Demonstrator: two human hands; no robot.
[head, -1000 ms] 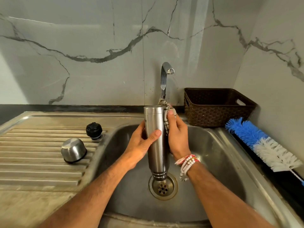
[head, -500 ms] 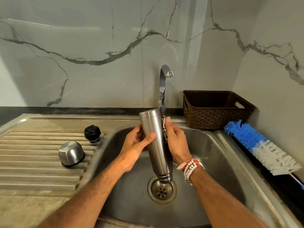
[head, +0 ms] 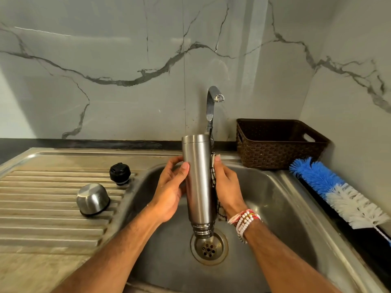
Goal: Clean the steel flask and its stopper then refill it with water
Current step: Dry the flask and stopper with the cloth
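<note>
Pale marble-look panels with grey veins cover the back wall (head: 105,102) and the right wall (head: 349,49), which meet in a corner above a brown woven basket (head: 275,153) at the counter's rear right. A dark strip (head: 63,143) runs along the foot of the back wall. A steel sink (head: 275,197) has a ribbed drainboard (head: 42,208) on its left and a curved tap (head: 211,102) at its rear edge. Soft light gleams off the panels.

My left forearm (head: 118,246) and right forearm (head: 283,259) are bare, and round the right wrist I wear a stack of bracelets (head: 246,222): strands of small white beads, some red and yellow ones, and a whitish thread tassel.
</note>
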